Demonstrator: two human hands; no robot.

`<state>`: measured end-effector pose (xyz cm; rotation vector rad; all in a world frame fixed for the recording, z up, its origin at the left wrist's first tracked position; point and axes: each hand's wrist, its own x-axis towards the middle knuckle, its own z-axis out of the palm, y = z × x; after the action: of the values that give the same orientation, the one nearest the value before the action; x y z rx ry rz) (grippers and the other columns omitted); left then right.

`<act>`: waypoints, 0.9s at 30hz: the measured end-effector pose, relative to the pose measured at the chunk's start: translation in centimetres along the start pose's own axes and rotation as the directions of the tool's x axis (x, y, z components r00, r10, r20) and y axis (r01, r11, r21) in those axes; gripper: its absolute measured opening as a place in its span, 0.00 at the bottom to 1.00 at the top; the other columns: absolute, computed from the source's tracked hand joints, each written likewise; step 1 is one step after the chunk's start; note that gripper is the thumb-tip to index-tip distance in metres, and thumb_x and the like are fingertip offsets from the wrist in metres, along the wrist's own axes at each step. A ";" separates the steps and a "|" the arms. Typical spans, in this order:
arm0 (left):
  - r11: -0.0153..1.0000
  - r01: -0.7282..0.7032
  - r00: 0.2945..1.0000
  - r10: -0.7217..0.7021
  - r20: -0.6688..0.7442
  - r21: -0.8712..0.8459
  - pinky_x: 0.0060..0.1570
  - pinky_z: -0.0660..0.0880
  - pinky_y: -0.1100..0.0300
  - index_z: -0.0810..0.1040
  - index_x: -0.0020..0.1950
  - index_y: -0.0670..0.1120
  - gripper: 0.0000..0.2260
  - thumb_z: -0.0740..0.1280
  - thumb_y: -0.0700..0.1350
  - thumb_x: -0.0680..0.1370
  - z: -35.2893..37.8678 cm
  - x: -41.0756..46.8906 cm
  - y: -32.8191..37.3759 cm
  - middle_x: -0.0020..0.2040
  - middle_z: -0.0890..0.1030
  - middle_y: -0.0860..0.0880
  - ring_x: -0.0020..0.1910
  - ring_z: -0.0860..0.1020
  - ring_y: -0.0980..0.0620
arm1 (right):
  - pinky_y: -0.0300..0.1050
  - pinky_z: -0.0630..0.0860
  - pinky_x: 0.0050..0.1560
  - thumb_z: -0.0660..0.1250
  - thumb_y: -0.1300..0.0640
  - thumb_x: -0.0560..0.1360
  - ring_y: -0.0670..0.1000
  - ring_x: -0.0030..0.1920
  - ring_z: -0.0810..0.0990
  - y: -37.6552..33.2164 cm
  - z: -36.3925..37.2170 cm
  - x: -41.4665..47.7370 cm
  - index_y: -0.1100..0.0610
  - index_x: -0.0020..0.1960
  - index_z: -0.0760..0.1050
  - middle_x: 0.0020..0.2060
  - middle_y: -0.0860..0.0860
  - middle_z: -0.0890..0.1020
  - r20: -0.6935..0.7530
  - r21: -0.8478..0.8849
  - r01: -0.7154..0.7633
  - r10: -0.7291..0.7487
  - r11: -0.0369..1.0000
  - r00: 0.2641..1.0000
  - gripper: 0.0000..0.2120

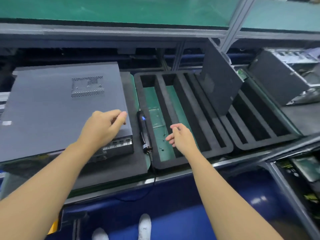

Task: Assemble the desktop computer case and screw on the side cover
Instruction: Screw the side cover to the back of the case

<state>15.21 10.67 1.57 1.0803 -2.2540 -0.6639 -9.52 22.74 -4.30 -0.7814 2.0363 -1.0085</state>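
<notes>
A grey desktop computer case (52, 104) lies flat on a dark foam mat at the left, its side cover with a perforated vent (88, 86) facing up. My left hand (102, 125) hovers over the case's near right corner with fingers loosely curled, holding nothing that I can see. A black electric screwdriver (144, 132) lies on the bench just right of the case, its cable running off the front edge. My right hand (180, 135) hangs relaxed and empty over the green bottom of a black foam rack (155, 161), where a few small screws (162, 149) lie.
One dark side panel (220, 84) stands upright in a slot of the foam rack. A second slotted foam rack (259, 129) adjoins it on the right. Another case (284, 78) lies at the far right. A green shelf runs overhead.
</notes>
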 end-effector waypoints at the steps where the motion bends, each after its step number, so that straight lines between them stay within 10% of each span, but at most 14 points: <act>1: 1.000 -0.026 0.998 0.027 0.049 -0.008 0.28 0.66 0.56 0.78 0.38 0.49 0.20 0.56 0.59 0.80 1.2 0.8 1.1 0.25 0.71 0.54 0.27 0.68 0.52 | 0.41 0.75 0.32 0.55 0.62 0.83 0.46 0.29 0.76 0.7 -0.3 0.6 0.55 0.56 0.75 0.33 0.51 0.83 0.019 -0.011 -0.052 0.052 0.999 0.998 0.10; 5: 0.996 -0.086 0.962 0.074 0.264 0.034 0.34 0.74 0.55 0.76 0.44 0.54 0.09 0.61 0.54 0.81 6.7 3.0 4.4 0.29 0.75 0.57 0.31 0.73 0.56 | 0.43 0.78 0.30 0.59 0.66 0.80 0.52 0.31 0.78 3.4 0.4 3.1 0.59 0.56 0.75 0.40 0.56 0.77 0.127 -0.097 -0.266 0.277 0.959 0.952 0.09; 8: 0.982 -0.069 0.920 -0.005 0.391 0.173 0.38 0.74 0.56 0.74 0.50 0.59 0.05 0.59 0.53 0.81 9.7 3.8 4.7 0.37 0.78 0.60 0.38 0.76 0.57 | 0.51 0.81 0.54 0.61 0.64 0.81 0.59 0.52 0.83 5.4 2.4 5.2 0.59 0.63 0.77 0.56 0.57 0.79 0.198 -0.525 -0.077 0.210 0.848 0.958 0.13; 11: 0.978 -0.087 0.910 0.001 0.415 0.188 0.40 0.75 0.56 0.75 0.54 0.58 0.07 0.59 0.49 0.80 10.5 5.0 4.3 0.42 0.77 0.61 0.41 0.75 0.58 | 0.47 0.78 0.55 0.63 0.65 0.80 0.60 0.57 0.82 6.6 4.6 7.1 0.62 0.63 0.77 0.59 0.58 0.80 0.233 -0.687 0.009 0.209 0.727 0.950 0.13; 19: 0.970 -0.029 0.868 -0.096 0.487 0.243 0.44 0.76 0.53 0.76 0.54 0.56 0.09 0.58 0.47 0.80 11.2 7.7 3.2 0.46 0.79 0.57 0.45 0.77 0.50 | 0.27 0.70 0.38 0.60 0.64 0.82 0.59 0.58 0.79 9.9 7.7 10.7 0.65 0.60 0.77 0.43 0.50 0.77 0.215 -0.744 0.090 0.110 0.662 0.970 0.10; 27: 0.979 0.134 0.890 -0.187 0.416 0.153 0.39 0.78 0.56 0.76 0.50 0.57 0.07 0.60 0.47 0.78 11.1 8.1 2.9 0.39 0.80 0.58 0.38 0.78 0.54 | 0.44 0.73 0.47 0.63 0.67 0.80 0.59 0.51 0.80 9.2 7.9 10.7 0.64 0.53 0.78 0.53 0.59 0.81 0.168 -0.679 0.137 -0.029 0.721 0.985 0.06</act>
<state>2.11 7.88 -2.52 1.2929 -2.6246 -0.9206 -10.83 16.14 -18.98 -1.2942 2.2624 -0.1710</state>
